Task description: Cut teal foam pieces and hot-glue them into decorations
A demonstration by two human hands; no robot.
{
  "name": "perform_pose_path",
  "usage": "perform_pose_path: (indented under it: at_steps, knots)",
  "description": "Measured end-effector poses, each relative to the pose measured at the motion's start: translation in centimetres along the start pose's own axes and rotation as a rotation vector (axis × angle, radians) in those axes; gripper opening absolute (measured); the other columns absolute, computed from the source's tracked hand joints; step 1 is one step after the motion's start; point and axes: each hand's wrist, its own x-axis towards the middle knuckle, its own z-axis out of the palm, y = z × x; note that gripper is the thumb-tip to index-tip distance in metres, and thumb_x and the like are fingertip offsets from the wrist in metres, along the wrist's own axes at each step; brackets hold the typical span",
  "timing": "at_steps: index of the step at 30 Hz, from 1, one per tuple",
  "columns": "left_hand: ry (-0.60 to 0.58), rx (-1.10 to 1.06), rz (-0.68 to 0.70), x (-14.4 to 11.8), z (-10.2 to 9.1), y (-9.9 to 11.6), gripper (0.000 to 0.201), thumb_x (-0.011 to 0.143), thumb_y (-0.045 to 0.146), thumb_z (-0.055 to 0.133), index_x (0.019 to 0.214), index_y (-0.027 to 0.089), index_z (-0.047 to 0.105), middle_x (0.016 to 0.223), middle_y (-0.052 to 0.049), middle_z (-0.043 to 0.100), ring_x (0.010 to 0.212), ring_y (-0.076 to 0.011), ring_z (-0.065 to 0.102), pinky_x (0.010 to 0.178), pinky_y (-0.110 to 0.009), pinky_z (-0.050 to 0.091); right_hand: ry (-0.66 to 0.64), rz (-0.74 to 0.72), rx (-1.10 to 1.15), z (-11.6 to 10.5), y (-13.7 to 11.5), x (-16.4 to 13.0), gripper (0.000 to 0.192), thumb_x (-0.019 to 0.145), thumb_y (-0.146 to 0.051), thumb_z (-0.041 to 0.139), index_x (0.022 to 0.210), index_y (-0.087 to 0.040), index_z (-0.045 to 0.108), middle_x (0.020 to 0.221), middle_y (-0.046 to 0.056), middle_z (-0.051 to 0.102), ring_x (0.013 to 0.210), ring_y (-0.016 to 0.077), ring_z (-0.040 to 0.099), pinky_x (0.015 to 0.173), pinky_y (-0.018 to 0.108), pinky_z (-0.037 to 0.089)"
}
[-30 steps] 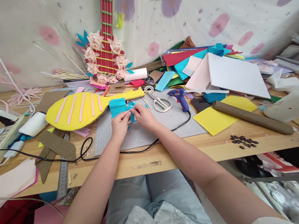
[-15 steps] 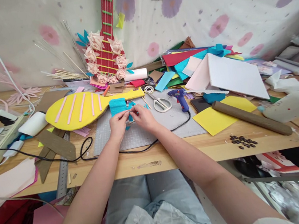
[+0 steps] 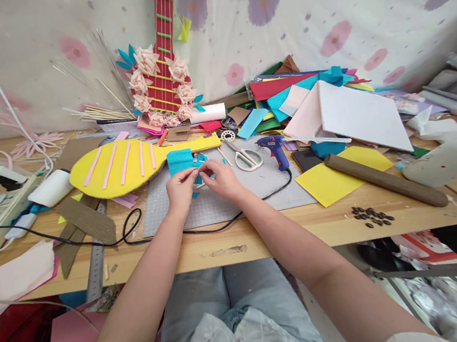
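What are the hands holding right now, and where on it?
Both hands, left and right, pinch a small teal foam piece by its ends between the fingertips.

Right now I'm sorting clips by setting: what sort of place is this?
Most likely a home craft table. A blue glue gun, scissors and stacked coloured sheets surround both hands, which pinch a small teal piece over a cutting mat.

1. A wooden table (image 3: 263, 239) was covered with craft clutter.
2. A grey cutting mat (image 3: 215, 200), scissors (image 3: 246, 157), a glue gun (image 3: 275, 147), yellow paper (image 3: 331, 180) and a metal ruler (image 3: 96, 261) were laid on it.
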Motion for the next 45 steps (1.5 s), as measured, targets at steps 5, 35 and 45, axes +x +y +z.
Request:
perform_pose_path:
  at_steps: [5,35,45]
  knots:
    - [0.054,-0.073,-0.057,-0.1,0.3,0.5,0.017,0.057,0.028,0.073,0.070,0.019,0.072,0.075,-0.003,0.070,0.075,-0.0163,0.061,0.073,-0.028,0.048,0.018,0.139,0.260,0.8,0.5,0.1,0.007,0.074,-0.019,0.049,0.076,-0.017,0.056,0.073,0.001,0.059,0.069,0.0119,0.055,0.068,0.026,0.045]
    - [0.036,-0.477,-0.383,0.7,-0.3,0.7,0.021,0.055,0.022,0.078,0.069,0.017,0.064,0.066,0.001,0.064,0.061,-0.0088,0.059,0.064,-0.023,0.045,0.060,0.338,0.465,3.2,0.9,0.5,0.040,0.064,-0.020,0.066,0.096,-0.023,0.043,0.077,-0.005,0.054,0.061,0.0090,0.054,0.065,0.029,0.048]
    - [0.026,-0.509,-0.406,0.8,-0.4,0.8,0.017,0.055,0.017,0.077,0.066,0.016,0.064,0.068,0.000,0.065,0.064,-0.0095,0.060,0.063,-0.022,0.045,0.042,0.345,0.500,3.0,0.4,0.3,0.041,0.064,-0.019,0.065,0.098,-0.023,0.041,0.074,-0.006,0.055,0.062,0.0097,0.058,0.065,0.029,0.049]
